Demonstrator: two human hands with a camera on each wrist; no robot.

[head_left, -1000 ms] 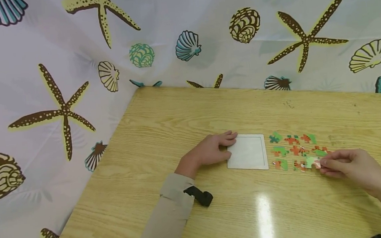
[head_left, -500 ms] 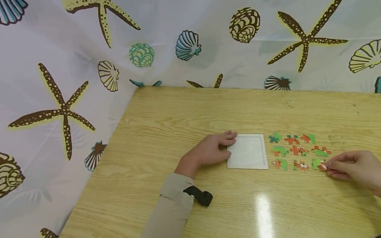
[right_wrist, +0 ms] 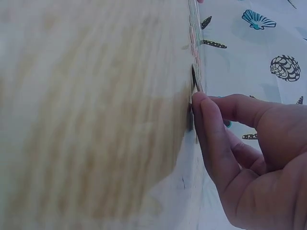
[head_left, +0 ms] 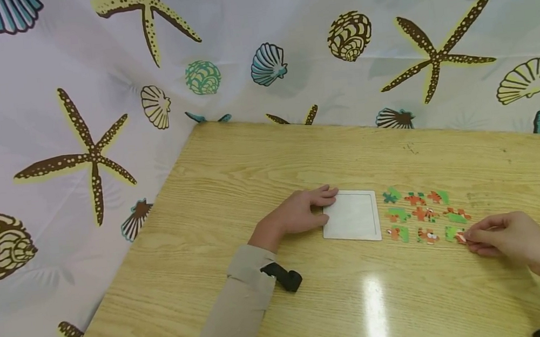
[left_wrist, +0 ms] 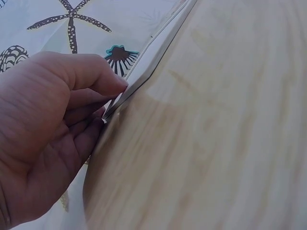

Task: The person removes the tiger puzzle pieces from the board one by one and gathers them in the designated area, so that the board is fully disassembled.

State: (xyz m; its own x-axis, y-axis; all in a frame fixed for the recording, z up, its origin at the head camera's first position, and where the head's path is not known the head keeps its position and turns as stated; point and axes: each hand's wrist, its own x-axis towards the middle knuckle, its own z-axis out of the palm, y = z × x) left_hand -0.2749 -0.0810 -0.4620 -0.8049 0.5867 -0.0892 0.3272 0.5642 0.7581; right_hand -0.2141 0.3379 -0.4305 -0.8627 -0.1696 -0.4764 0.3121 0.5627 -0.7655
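My left hand (head_left: 300, 210) rests at the left edge of a flat white puzzle board (head_left: 352, 215) with a thin outline near its rim. Its thumb and fingertips touch that edge, as the left wrist view also shows along the board's side (left_wrist: 149, 57). To the board's right, orange and green jigsaw pieces (head_left: 423, 213) lie apart from one another in three rows. At the right end of the nearest row, my right hand (head_left: 506, 237) pinches a green, orange and white jigsaw piece (head_left: 451, 233) between thumb and fingers. In the right wrist view this piece (right_wrist: 194, 76) shows edge-on, tilted close over the table.
The wooden table (head_left: 249, 159) meets a shell-and-starfish patterned cloth (head_left: 217, 27) at its back and left. Black straps sit at the cuffs, with the left strap (head_left: 282, 277) hanging loose near the table. A bright light reflection (head_left: 375, 310) lies in front of the board.
My right hand has moved right with the piece, from over the nearest row's middle piece to that row's right end, and lowered it there. The left hand and board stay put.
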